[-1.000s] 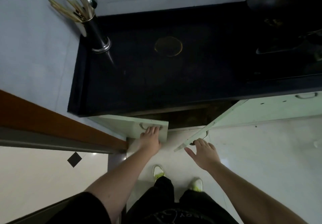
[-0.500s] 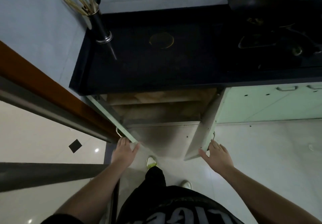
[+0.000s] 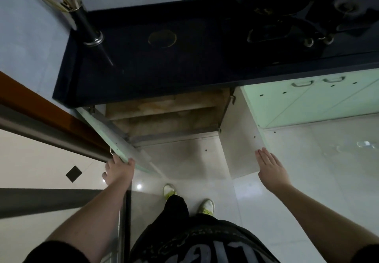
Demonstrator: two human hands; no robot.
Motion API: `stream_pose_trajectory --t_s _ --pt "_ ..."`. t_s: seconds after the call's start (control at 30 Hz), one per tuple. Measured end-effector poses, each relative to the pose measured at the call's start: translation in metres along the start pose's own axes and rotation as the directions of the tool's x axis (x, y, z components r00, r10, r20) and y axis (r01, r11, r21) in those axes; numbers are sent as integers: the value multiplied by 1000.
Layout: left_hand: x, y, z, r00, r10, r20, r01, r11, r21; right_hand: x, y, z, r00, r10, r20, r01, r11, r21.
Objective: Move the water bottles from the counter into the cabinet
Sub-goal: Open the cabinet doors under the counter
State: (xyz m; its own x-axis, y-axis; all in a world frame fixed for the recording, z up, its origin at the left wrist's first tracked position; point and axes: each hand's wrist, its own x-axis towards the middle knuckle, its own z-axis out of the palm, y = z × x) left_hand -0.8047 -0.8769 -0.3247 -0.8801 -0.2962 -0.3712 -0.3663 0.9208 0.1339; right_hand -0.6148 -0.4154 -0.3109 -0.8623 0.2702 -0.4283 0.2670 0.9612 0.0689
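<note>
Water bottles weren't visible in the head view. Cabinet (image 3: 170,117) under the black counter (image 3: 184,66) stood open, both doors swung wide. Left hand (image 3: 118,172) gripped the left door (image 3: 114,139) edge, fingers curled round it. Right hand (image 3: 271,169) was flat, fingers straight, against the right door (image 3: 240,139).

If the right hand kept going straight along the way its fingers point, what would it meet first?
Most likely the open right cabinet door: the right hand is flat, its fingers aimed up at the door's lower edge, just short of it. Depth is unclear from this view.
</note>
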Motion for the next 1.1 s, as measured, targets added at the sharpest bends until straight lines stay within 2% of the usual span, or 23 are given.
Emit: stream_pose_trajectory --t_s 0.13,0.23,0.3,0.37,0.47,0.5,0.6,0.7,0.87,1.0,1.1 --pt "-3 -14 -6 991 89 -99 -89 996 6 4 8 -5 1000 26 17 -26 1000 -16" --pt "-3 -33 -5 944 289 -158 -270 954 129 2 -10 -16 998 48 42 -49 999 19" --pt "-1 -47 -5 913 398 -94 -362 893 267 0 -30 -22 996 71 45 -75 993 89" --pt "2 -62 -4 880 473 56 -454 800 392 -2 -53 -26 995 79 66 -88 986 139" --pt "12 -91 -14 830 494 259 -556 694 457 -5 -91 -31 993 57 105 -74 983 167" --pt "15 -106 -18 823 508 256 -565 683 462 -7 -106 -34 991 47 125 -70 981 184" --pt "35 -154 -19 744 654 135 -635 631 445 -13 -155 -41 989 -9 145 -24 976 218" --pt "50 -192 -16 775 620 121 -615 698 368 -15 -205 -48 990 -78 118 52 976 214" --pt "45 -214 -53 846 473 245 -533 755 383 -14 -272 -63 984 -164 69 148 970 191" --pt "46 -214 -72 914 354 199 -403 846 348 -16 -302 -74 980 -185 69 165 961 223" --pt "51 -201 -83 950 233 209 -282 927 247 -22 -310 -82 985 -161 61 138 950 281"
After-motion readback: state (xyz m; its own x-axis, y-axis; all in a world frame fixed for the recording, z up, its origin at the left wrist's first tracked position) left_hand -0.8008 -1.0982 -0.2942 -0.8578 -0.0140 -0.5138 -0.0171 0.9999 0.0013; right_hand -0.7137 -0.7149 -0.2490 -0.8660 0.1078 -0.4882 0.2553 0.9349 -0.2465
